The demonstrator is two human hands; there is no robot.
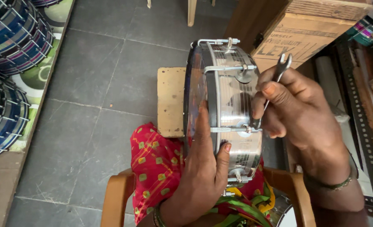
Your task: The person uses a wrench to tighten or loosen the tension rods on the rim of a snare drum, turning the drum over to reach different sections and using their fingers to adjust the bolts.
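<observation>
Left hand (203,168) flat against drum (226,109) head; right hand (298,109) grips spanner (279,71) at drum's rim.

Drum (230,105) stands on edge at centre, on lap, over cloth (157,168). Left hand (201,172) flat against drum's left face, thumb on shell. Right hand (298,111) right of drum, holding spanner (279,73); spanner's lower end at tension rod (235,129) on shell. Wooden block (171,101) on floor (98,84), left of drum, beyond knee. Stacked drums (10,63) far left. Cardboard box (298,38) far right, behind drum. Chair arms (115,197) near, either side of lap.
</observation>
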